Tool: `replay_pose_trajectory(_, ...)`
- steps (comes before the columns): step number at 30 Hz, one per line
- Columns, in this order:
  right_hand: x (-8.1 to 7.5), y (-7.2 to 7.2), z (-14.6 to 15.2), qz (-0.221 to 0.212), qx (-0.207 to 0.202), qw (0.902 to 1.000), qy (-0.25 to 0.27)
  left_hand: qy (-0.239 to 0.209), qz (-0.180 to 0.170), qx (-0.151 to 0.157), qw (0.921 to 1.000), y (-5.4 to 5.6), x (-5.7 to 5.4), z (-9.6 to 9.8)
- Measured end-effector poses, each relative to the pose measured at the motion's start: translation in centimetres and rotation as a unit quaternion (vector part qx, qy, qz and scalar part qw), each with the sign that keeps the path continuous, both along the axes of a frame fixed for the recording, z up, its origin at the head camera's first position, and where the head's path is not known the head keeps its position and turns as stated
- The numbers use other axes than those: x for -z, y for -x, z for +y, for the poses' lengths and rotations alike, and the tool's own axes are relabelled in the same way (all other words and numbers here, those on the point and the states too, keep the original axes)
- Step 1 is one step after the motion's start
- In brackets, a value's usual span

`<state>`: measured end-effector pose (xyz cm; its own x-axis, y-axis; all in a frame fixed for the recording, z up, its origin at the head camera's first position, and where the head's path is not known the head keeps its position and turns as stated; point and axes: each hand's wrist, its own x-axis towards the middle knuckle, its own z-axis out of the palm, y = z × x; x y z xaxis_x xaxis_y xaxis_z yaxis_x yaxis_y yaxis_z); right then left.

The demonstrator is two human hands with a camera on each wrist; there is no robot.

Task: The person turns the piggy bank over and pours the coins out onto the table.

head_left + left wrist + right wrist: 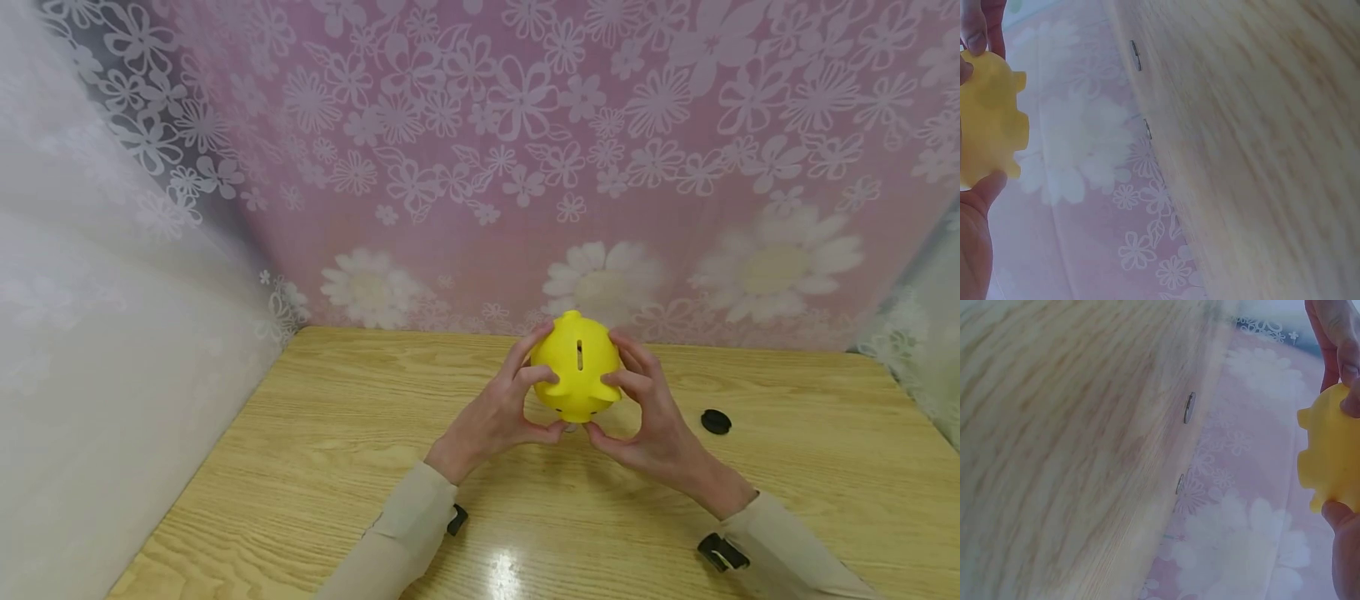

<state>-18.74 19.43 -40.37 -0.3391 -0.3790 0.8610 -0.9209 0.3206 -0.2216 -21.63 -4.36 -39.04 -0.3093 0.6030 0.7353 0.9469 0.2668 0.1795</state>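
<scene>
A yellow piggy bank (573, 367) is held between both hands, its slot facing up and its snout toward the person. My left hand (501, 408) grips its left side, with the thumb low by the snout and fingers at the ear and flank. On the other side my right hand (651, 417) grips it in the same way. Stubby feet show on the piggy bank (991, 119) in the left wrist view, raised off the table. Two coins lie on the wood: a nearer coin (1190, 407) and a farther coin (1179, 484). One coin (571, 428) peeks out between the thumbs.
A round black cap (716, 422) lies on the wood-grain table (337, 450), right of the hands. Behind the table's back edge hangs a pink flowered curtain (465, 192); a pale curtain (97, 292) borders the left side. Black straps are on both sleeves.
</scene>
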Motion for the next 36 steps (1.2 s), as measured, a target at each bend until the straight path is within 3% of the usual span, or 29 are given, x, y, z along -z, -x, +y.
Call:
replay_pose_trajectory(7,0.0,0.0,0.0,-0.001,0.003,1.0000,-0.002,0.002,-0.010,-0.003,0.9999,0.0,0.2,0.0)
replay_pose_trajectory(22,0.0,-0.6,0.5,-0.048,0.028,0.9982,-0.019,0.008,-0.038,-0.004,0.9992,0.1,0.4,-0.3)
replay_pose_trajectory(26,0.0,-0.8,0.5,-0.066,0.039,0.9969,-0.019,0.010,-0.069,-0.002,0.9976,0.0,0.6,-0.4)
replay_pose_trajectory(31,0.1,-0.8,0.4,-0.095,0.031,0.9950,-0.005,0.011,-0.124,-0.021,0.9920,-0.4,0.9,-0.6)
replay_pose_trajectory(36,-0.1,-1.2,0.4,-0.168,0.064,0.9836,-0.012,0.003,-0.189,-0.046,0.9808,-0.5,1.1,-0.5)
